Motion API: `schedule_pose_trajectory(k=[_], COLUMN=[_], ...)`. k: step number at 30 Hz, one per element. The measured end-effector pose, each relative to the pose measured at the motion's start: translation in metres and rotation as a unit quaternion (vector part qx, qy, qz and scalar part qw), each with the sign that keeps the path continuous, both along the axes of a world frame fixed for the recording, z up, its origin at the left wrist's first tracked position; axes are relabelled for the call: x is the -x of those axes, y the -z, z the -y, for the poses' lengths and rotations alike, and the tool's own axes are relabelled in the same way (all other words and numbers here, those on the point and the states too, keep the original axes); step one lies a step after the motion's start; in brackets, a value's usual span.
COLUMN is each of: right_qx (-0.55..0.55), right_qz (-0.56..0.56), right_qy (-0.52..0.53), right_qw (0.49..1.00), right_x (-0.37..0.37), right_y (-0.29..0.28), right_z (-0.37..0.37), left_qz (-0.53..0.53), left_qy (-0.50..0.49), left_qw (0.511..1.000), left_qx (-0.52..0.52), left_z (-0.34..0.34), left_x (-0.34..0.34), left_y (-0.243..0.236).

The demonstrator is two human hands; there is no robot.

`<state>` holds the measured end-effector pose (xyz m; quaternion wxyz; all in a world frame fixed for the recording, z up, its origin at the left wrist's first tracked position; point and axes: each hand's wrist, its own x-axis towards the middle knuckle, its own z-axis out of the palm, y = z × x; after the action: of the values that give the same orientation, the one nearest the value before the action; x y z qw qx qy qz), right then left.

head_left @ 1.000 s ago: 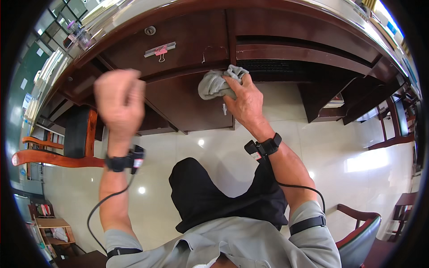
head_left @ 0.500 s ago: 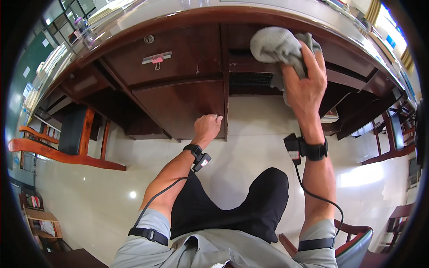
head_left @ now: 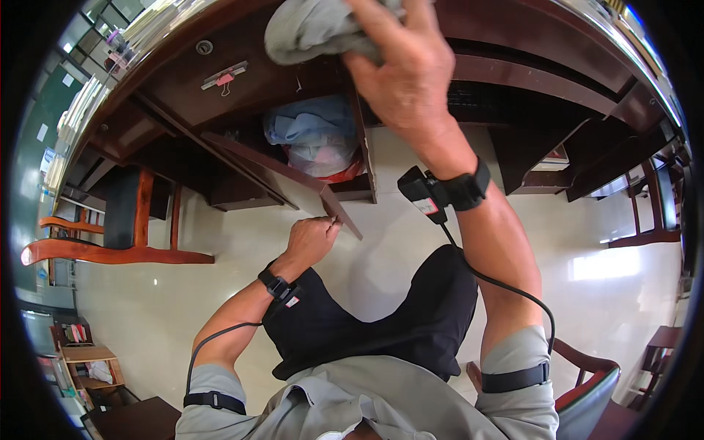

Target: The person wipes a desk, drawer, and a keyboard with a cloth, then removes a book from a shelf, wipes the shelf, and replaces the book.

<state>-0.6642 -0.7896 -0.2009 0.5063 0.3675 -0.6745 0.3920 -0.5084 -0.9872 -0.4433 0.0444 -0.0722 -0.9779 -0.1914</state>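
My right hand (head_left: pixel 411 81) grips a bunched grey cloth (head_left: pixel 312 33) high up against the desk front, its fingers partly cut off by the top of the view. Below and to the left, my left hand (head_left: pixel 312 242) is closed on the outer edge of a dark brown cabinet door (head_left: pixel 293 176), which stands swung out toward me. Behind the door the compartment shows a light blue bundle of fabric (head_left: pixel 312 119) above a whitish plastic bag (head_left: pixel 323 155), with something red under it. The fingertips of my left hand are partly hidden at the door.
Above the compartment is a drawer with a lock (head_left: pixel 204 47) and a pink binder clip (head_left: pixel 225 78) on its handle. Wooden chairs stand left (head_left: pixel 117 253) and right behind me (head_left: pixel 598 396). Papers (head_left: pixel 158 26) lie stacked on the desktop.
My left hand has pulled the cabinet door open toward me, and the compartment's contents now show. My right hand has moved left with the grey cloth, and the view has shifted.
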Motion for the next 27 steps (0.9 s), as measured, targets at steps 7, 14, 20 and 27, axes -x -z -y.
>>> schedule_pose_trajectory(k=[7,14,20,27], right_qx=[-0.080,-0.167,0.027,-0.232], right_qz=[0.098,-0.174,0.023,0.197], right_qy=[0.033,0.278,0.040,0.019], right_qw=[0.991,0.930,0.999,0.952], right_x=[-0.006,0.045,-0.002,-0.022], right_y=[0.061,0.078,0.060,0.156], right_z=[0.000,-0.020,0.021,0.032], left_qz=[0.015,-0.001,0.024,0.009], left_qy=[0.015,0.015,0.015,0.029], left_qw=[1.000,0.999,0.999,0.999], left_qx=[0.000,-0.036,-0.039,-0.014], left_z=[0.014,0.021,0.026,0.032], left_x=[-0.029,-0.039,-0.044,-0.049], left_y=[-0.010,-0.020,-0.019,-0.014])
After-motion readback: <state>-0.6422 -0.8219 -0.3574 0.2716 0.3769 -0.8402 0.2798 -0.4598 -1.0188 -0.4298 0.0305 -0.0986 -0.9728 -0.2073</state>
